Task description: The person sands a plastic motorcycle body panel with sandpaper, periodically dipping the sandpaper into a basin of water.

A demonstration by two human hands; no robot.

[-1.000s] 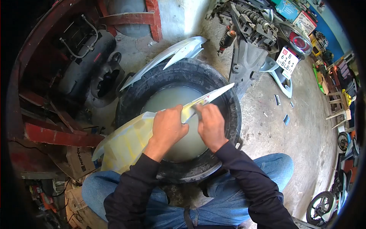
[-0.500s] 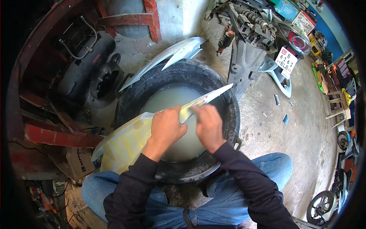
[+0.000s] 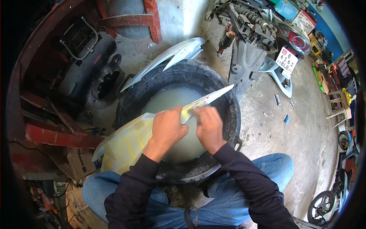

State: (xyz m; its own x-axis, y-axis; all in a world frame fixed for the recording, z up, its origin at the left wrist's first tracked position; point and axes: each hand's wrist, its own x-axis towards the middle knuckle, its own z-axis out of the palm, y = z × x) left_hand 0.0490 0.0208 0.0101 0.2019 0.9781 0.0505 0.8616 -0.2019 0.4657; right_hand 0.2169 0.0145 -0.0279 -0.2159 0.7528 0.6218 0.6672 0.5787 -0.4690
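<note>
My left hand (image 3: 166, 128) grips the pale yellow panel (image 3: 129, 139), whose long axis runs up-right over the water-filled tyre (image 3: 228, 103); my right hand (image 3: 209, 128) presses a small pad onto it.

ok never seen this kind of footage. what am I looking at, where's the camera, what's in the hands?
There is no machine here: one camera sits on a person's head and looks down at their own two bare hands, so the fisheye picture shows what they see. They are crouched on a workshop floor, knees in jeans at the bottom. The left hand grips a pale yellowish body panel, which lies across an old tyre filled with cloudy water. The right hand presses on the panel's narrow end; whether it holds anything is hidden. A second grey panel leans behind the tyre, and a stripped scooter with a number plate stands at upper right.
</note>
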